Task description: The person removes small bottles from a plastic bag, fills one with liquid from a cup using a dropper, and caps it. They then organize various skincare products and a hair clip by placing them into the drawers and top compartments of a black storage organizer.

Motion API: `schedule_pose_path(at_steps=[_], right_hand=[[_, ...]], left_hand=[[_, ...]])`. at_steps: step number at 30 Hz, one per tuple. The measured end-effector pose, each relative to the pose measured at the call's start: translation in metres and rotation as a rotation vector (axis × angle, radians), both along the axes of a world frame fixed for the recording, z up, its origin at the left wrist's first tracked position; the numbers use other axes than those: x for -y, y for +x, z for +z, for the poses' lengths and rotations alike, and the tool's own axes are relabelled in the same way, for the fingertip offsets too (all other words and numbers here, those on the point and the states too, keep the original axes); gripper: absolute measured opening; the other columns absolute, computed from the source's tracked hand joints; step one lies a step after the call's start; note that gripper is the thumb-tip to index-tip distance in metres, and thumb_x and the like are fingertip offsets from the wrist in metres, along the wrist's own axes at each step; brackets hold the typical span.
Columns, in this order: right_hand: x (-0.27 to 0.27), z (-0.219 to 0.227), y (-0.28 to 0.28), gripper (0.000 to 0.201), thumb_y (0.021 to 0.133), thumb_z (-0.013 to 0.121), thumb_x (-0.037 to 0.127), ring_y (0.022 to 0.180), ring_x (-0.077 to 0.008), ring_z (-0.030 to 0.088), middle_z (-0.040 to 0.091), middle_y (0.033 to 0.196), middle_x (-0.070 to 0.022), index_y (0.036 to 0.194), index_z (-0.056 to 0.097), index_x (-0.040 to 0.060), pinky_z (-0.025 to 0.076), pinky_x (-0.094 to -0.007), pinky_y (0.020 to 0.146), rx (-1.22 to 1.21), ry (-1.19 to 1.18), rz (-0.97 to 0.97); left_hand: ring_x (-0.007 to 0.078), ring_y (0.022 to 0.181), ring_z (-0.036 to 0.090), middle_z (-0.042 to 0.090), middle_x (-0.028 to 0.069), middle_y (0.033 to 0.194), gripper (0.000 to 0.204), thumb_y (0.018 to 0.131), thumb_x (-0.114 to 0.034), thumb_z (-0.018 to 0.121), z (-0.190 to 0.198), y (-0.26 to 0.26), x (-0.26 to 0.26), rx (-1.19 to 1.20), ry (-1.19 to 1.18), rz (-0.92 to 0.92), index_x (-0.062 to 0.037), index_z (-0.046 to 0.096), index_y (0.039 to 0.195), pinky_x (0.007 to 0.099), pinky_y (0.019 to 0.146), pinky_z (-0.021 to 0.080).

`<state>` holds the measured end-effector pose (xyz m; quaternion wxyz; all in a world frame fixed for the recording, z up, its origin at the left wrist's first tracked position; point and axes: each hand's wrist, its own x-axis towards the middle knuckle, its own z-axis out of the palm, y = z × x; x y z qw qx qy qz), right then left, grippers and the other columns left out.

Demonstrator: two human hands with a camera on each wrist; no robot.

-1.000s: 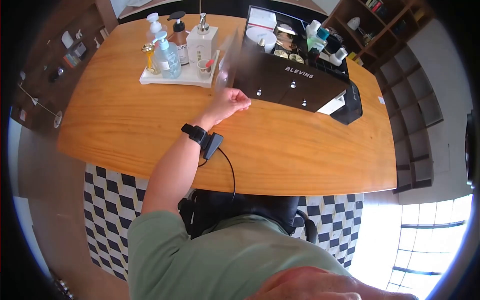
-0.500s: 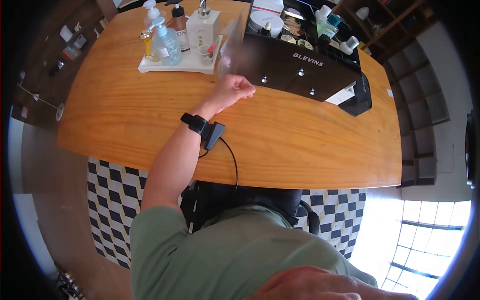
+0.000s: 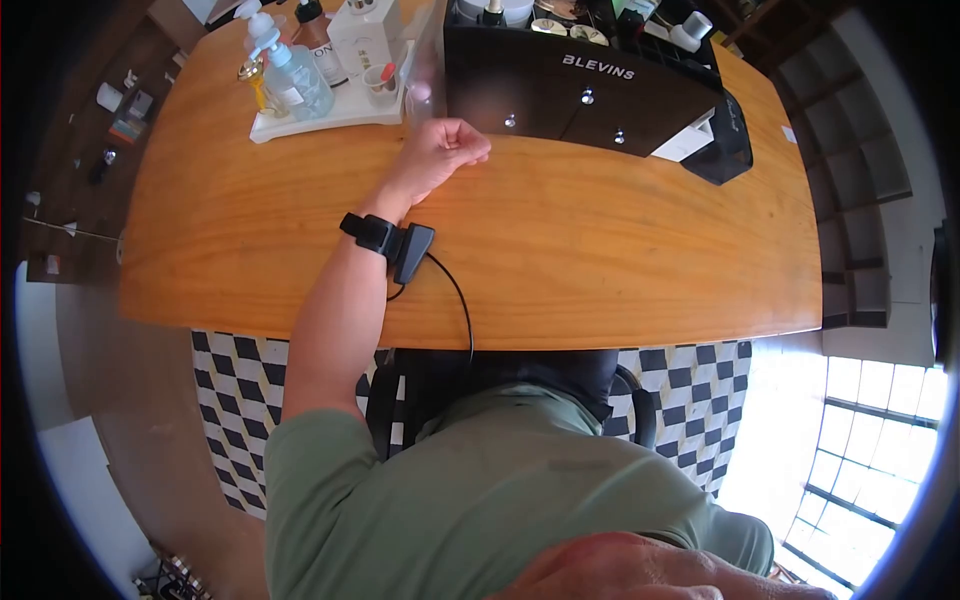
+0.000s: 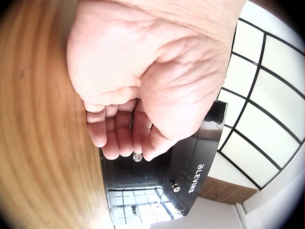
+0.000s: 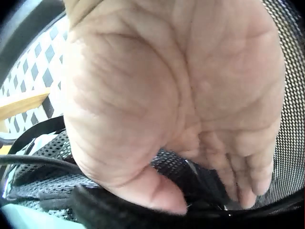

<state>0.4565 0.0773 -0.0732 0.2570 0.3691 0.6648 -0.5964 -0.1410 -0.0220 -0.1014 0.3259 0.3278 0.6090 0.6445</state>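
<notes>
My left hand (image 3: 438, 158) rests at the table in front of a dark brown drawer box (image 3: 545, 90) lettered BLEVINS. Its fingers curl loosely, thumb tip close to the index finger, and nothing shows between them. In the left wrist view a small silver drawer knob (image 4: 137, 157) appears just past the fingertips. A black strap with a small camera (image 3: 412, 255) sits on the left wrist. My right hand (image 5: 143, 90) shows only in the right wrist view, beside black chair mesh (image 5: 288, 119). Its fingers are relaxed and hold nothing.
On the wooden table (image 3: 600, 240), a white tray (image 3: 330, 125) carries several pump bottles and a small cup. Cosmetic bottles (image 3: 688, 32) stand on top of the box. A black bag-like item (image 3: 728, 140) lies at the box's right side. A cable (image 3: 462, 300) trails from the wrist camera.
The head view has tilted downward, so the table things sit higher in the picture. My left hand keeps its place before the box with the same loose curl.
</notes>
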Motion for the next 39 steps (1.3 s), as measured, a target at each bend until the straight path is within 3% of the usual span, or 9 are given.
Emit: schedule_pose_path(at_steps=[2,19,39], right_hand=[[0.000,0.001,0.002,0.012,0.091,0.067,-0.005,0.073,-0.0134,0.067,0.072,0.082,-0.0071,0.100,0.073,-0.0015,0.054,-0.0274,0.067,0.002,0.003,-0.005],[0.002,0.029,0.031,0.012,0.091,0.067,-0.004,0.073,-0.0136,0.067,0.073,0.083,-0.0071,0.101,0.073,-0.0012,0.054,-0.0279,0.067,0.107,-0.006,-0.026],[0.001,0.030,0.009,0.013,0.091,0.067,-0.004,0.073,-0.0138,0.067,0.073,0.084,-0.0070,0.102,0.074,-0.0009,0.055,-0.0285,0.067,-0.033,0.133,-0.150]], left_hand=[[0.0119,0.088,0.066,0.072,0.0062,0.093,0.016,0.099,-0.017,0.072,0.002,0.001,0.001,-0.035,-0.036,-0.011,-0.0009,0.070,0.099,0.0268,0.085,0.053],[0.0122,0.090,0.067,0.074,0.0069,0.096,0.021,0.100,-0.021,0.072,0.001,0.002,0.003,-0.064,-0.018,-0.020,-0.0014,0.071,0.105,0.0274,0.087,0.054],[0.0133,0.090,0.066,0.073,0.0077,0.096,0.018,0.100,-0.018,0.072,0.005,0.001,0.002,-0.040,-0.049,-0.009,-0.0003,0.071,0.103,0.0291,0.088,0.054]])
